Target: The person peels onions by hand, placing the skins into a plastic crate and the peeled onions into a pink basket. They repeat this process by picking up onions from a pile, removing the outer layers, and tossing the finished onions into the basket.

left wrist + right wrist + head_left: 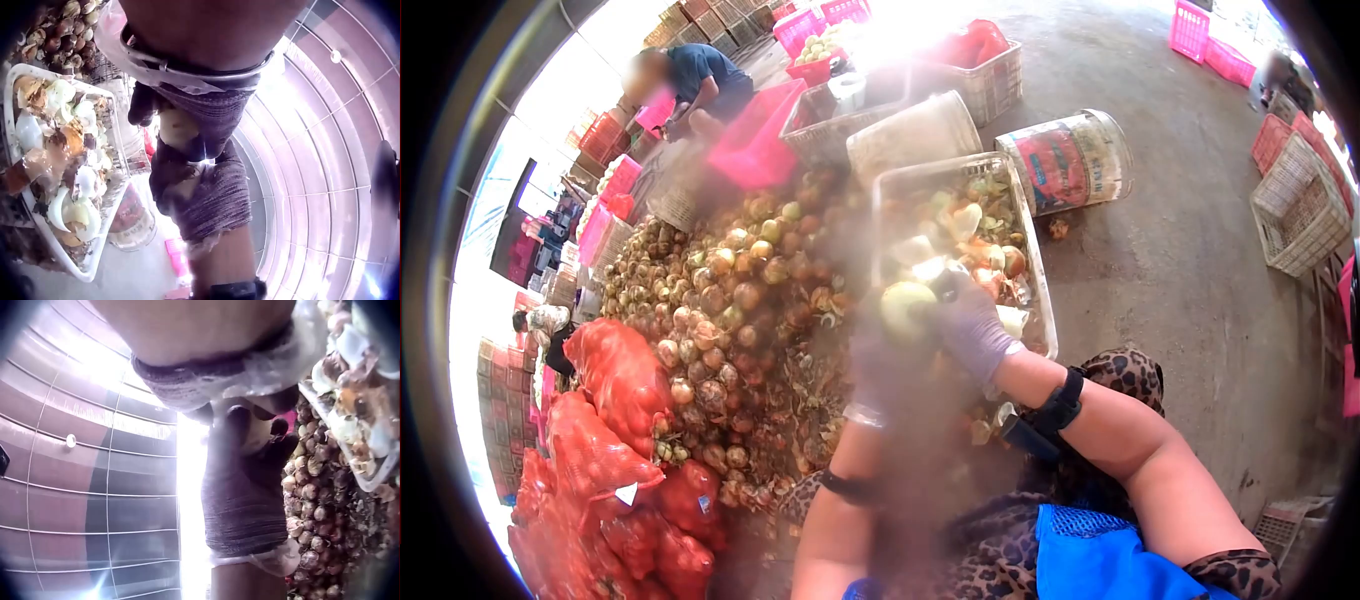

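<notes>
A pale, peeled onion (908, 310) is held between both gloved hands over the near left edge of a white crate (1045, 300) in the head view. The left hand (247, 487) curls its fingers round the onion in the right wrist view; in the head view that hand is badly blurred. Bent fingers of the right hand (975, 320) grip the onion's right side. A dark spot shows by these fingers; I cannot tell whether it is a small tool. Loose skins and pale onion layers (78, 175) fill the crate.
Many unpeeled onions (740, 270) spread over the floor to the left, with red mesh sacks (615, 400) in front of them. Beyond the crate lie a white bucket (915, 135) and a printed bucket (1065, 165). Another person (705, 80) bends at the back left.
</notes>
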Demonstrator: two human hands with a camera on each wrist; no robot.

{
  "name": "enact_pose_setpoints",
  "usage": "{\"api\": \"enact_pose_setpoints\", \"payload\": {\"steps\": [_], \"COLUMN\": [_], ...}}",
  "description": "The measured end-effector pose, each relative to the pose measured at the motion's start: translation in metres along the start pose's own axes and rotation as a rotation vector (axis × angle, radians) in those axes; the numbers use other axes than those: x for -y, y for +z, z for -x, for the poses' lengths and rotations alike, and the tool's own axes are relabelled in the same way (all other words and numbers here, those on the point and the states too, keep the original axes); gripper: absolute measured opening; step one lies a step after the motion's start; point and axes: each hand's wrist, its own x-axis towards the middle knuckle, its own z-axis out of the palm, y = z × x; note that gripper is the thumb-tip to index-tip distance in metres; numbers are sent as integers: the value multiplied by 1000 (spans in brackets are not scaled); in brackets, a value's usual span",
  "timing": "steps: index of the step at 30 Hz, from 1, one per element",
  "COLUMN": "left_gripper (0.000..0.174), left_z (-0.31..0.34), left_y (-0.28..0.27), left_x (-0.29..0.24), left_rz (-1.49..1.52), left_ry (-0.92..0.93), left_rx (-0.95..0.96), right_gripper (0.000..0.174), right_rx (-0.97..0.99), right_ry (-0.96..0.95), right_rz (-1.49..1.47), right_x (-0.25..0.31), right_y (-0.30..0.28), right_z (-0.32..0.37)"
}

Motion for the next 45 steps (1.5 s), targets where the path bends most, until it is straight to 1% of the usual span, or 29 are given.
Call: {"api": "enact_pose_setpoints", "payload": {"steps": [2, 4, 7, 10, 11, 12, 14, 15, 16, 17, 18, 19, 21, 23, 25, 26, 29, 31, 32, 33, 34, 36, 38, 39, 40, 42, 43, 44, 45], "left_gripper": [53, 51, 49, 50, 51, 53, 58, 58, 60, 61, 62, 64, 66, 69, 67, 66, 57, 54, 54, 55, 57, 59, 54, 53, 55, 64, 68, 71, 73], "left_z": [-2, -3, -4, -4, -4, -3, 3, 0, -3, -4, -5, -5, -4, -4, -1, -2, -9, -15, -18, -22, -27, -39, -42, -41, -37, -14, -7, -1, 0], "left_y": [5, 7, 8, 13, 13, 11, 3, 1, -1, -2, -4, 1, 2, 5, 10, 10, 8, 10, 20, 30, 43, 36, 7, -5, 6, 4, -2, -8, -20], "left_x": [6, 10, 12, 13, 11, 7, -5, -9, -13, -7, -1, 19, 25, 22, 26, 26, 18, 20, 36, 51, 65, 45, 5, -6, 26, 14, 14, 14, 17], "left_rz": [-75, -73, -2, 142, 196, 327, 590, 950, 1308, 1299, 1289, 911, 635, 839, 653, 636, 724, 930, 887, 844, 779, 276, 690, 889, 1271, 619, 672, 726, 1194], "left_ry": [29, 40, 18, 0, -5, -57, -164, -300, -437, -414, -390, -210, -70, -132, -51, -33, -125, -168, -116, -66, -114, -106, -540, -757, -916, -172, -185, -197, -548], "left_rx": [-29, 8, 84, 152, 173, 210, 277, 340, 400, 437, 474, 487, 508, 547, 511, 501, 486, 451, 442, 432, 381, 279, 214, 172, 318, 340, 336, 332, 292], "right_gripper": [43, 42, 41, 32, 33, 34, 33, 32, 30, 29, 26, 24, 19, 16, 17, 18, 20, 22, 23, 26, 29, 36, 43, 44, 45, 36, 31, 28, 24], "right_rx": [-14, -17, -20, -87, -75, -63, -7, 22, 81, 143, 201, 252, 277, 212, 246, 262, 322, 341, 355, 370, 380, 324, 195, 132, 68, 70, 71, 67, 63], "right_ry": [5, 16, 31, -130, -127, -124, -97, -84, -16, 53, -132, -317, -316, 43, 6, -11, 15, 66, 91, -20, -130, -263, -310, -519, -730, -735, -738, -662, -571], "right_rz": [41, 85, 53, 137, 11, -115, -90, -77, 14, 104, 227, 348, 305, -23, 92, 149, -84, 2, 48, 14, -25, -75, -97, 156, 404, 391, 384, 302, 246], "right_x": [1, 9, -9, 11, 9, 6, 7, 8, 12, 14, 4, -13, -5, 9, 7, 5, -4, 9, 17, 11, -2, -1, 11, 20, 30, 16, 9, 3, 7], "right_y": [-1, -4, -5, -15, -17, -19, -29, -34, -40, -45, -51, -59, -62, -66, -69, -70, -72, -77, -78, -79, -78, -74, -68, -67, -65, -52, -46, -41, -38], "right_z": [0, 6, -2, 12, 10, 6, 3, 1, -1, -2, -6, -14, -10, -6, -4, -3, -7, 3, 6, 3, -2, -1, 8, 12, 15, 10, 8, 7, 8]}}
